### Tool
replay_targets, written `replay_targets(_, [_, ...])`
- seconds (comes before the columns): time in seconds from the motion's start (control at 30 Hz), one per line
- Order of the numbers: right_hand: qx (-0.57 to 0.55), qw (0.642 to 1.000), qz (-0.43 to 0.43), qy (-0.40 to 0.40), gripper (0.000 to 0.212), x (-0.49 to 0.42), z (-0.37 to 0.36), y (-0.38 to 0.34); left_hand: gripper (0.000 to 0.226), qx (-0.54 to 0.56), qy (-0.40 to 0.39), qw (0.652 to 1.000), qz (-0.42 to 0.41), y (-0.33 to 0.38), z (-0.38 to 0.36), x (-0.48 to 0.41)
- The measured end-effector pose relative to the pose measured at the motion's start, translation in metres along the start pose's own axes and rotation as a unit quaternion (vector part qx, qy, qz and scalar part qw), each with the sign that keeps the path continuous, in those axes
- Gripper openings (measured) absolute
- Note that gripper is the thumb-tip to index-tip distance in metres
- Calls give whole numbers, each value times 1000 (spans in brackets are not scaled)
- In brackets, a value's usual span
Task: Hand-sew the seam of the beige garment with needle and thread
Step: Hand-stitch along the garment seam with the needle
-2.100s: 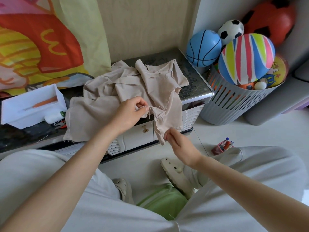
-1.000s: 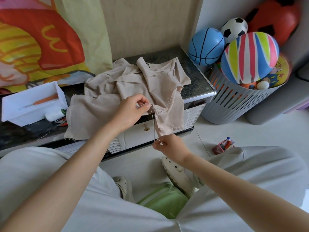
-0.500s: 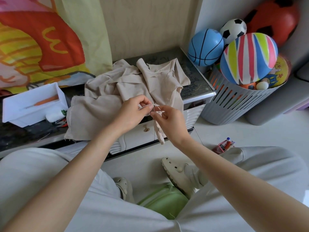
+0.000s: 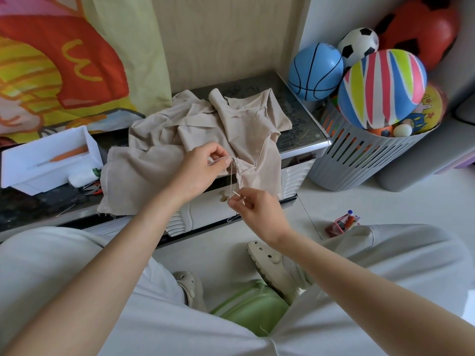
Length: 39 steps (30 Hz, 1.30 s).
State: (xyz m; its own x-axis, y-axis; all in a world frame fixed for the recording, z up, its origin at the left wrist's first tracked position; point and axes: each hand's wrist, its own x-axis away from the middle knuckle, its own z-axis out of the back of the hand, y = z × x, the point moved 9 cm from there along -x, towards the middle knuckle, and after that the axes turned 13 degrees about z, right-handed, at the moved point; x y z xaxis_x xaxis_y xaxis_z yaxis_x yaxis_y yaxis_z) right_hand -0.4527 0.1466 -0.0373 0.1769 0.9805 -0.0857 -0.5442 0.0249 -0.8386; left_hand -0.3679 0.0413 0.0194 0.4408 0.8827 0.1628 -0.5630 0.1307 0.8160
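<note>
The beige garment [image 4: 205, 134] lies crumpled on a low cabinet, one part hanging over the front edge. My left hand [image 4: 203, 170] pinches its seam at the cabinet's front. A pale thread [image 4: 232, 179] runs taut from that seam down to my right hand [image 4: 253, 210]. My right hand pinches the needle [image 4: 237, 193], whose tip sticks up past the fingertips, just below the hanging cloth.
A white tray [image 4: 51, 160] with an orange tool sits on the dark counter at left. At right a grey basket [image 4: 359, 160] holds several balls. Small red items [image 4: 343, 224] lie on the floor. My knees and shoes fill the foreground.
My right hand left the seam, where it met my left hand half a second ago, and moved down and away with the needle, drawing the thread taut. My left hand stayed on the seam.
</note>
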Motion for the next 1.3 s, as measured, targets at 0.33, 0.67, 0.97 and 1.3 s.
replay_targets(0.33, [124, 981, 51, -139, 14, 19, -27, -2, 6, -4, 8, 1000, 9, 0, 3, -2])
replay_targets(0.67, [182, 961, 40, -202, 17, 33, -42, 15, 8, -4, 9, 1000, 7, 0, 4, -2])
replay_targets(0.97, [139, 977, -2, -159, 19, 32, -29, 35, 8, 8, 3, 1000, 4, 2, 1, 3])
replay_targets(1.3, [33, 996, 45, 76, 12, 1, 24, -3, 19, 6, -13, 1000, 16, -6, -9, 5])
